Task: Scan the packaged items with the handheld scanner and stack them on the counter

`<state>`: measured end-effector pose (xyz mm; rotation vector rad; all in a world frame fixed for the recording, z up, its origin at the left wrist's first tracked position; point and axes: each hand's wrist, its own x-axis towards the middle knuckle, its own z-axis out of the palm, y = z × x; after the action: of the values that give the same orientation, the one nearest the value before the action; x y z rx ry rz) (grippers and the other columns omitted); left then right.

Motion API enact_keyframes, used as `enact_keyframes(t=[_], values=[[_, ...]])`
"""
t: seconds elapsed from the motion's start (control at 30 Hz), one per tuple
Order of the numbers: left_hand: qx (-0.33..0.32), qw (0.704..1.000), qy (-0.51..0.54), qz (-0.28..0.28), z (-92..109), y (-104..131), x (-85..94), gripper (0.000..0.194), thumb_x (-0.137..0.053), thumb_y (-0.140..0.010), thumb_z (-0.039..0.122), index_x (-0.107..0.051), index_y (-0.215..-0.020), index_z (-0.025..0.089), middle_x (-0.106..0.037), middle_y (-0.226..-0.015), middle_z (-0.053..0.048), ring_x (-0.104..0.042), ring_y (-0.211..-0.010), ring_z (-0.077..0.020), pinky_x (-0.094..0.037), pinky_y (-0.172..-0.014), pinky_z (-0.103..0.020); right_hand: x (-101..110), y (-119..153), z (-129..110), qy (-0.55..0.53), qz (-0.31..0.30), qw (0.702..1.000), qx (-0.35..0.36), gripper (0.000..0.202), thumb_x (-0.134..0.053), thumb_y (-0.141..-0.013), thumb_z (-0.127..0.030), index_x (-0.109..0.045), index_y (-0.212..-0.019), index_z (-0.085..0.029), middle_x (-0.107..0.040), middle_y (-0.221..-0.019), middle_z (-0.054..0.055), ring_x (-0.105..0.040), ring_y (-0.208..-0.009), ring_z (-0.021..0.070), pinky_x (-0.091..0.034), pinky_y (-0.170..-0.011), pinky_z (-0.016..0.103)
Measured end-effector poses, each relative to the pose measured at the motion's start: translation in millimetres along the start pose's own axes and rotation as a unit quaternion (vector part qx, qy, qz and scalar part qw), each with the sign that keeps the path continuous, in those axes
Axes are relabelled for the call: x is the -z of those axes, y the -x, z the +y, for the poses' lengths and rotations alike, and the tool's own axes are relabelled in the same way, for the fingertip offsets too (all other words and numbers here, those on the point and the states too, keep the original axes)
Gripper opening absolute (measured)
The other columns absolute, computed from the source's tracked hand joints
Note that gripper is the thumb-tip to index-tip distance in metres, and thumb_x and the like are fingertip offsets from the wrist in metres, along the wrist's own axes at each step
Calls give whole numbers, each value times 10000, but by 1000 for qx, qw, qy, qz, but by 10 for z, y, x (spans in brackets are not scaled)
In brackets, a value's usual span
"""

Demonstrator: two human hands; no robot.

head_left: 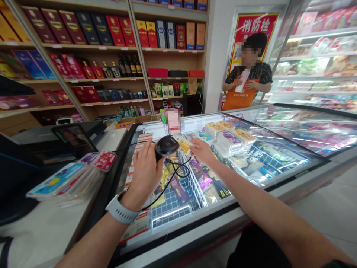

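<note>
My left hand (146, 165), with a pale watch band at the wrist, is closed around a black barcode scanner (167, 146) above the glass top of a chest freezer (178, 208). The scanner's cable loops down over the glass. Just right of its head, my right hand (202, 150) pinches the edge of a flat yellow-and-white package (182, 144). Beyond that hand, similar flat packs in yellow and purple stand in stacks (230, 141) on the glass. A light-blue pack (205, 137) lies beside them.
More flat packs (69, 178) are piled on the white counter (80, 223) at left, by a small screen (74, 137). Behind the freezer a person in an orange apron (241, 96) holds a white object. Shelves of boxed bottles (111, 33) line the back wall.
</note>
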<state>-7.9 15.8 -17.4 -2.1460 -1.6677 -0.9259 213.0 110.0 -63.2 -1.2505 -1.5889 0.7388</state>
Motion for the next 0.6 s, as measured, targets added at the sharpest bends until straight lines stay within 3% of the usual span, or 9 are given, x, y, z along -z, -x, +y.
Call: enact_keyframes(t=[0.2,0.6], values=[[8,1000,0,-5,31,-3,17,475,-409,-917,302,-424,-1343,93,-488,-1408,-216,-437,-1328,-330,-314,-1081,-549,49,-51,-21,-161,19,986,-42,165,-615,-792,-248,-599,-943,-181,-639,-651,-34,-618,-540,106,-546,-528,226],[-19,1000,-7,-1,37,12,-3,450,-395,-906,298,-436,-1315,115,-687,-1118,-166,-642,-1051,-308,-313,-1056,-564,54,-45,-48,-217,29,975,-40,315,-661,-743,-391,-584,-960,-175,-650,-700,-27,-629,-571,94,-577,-563,232]])
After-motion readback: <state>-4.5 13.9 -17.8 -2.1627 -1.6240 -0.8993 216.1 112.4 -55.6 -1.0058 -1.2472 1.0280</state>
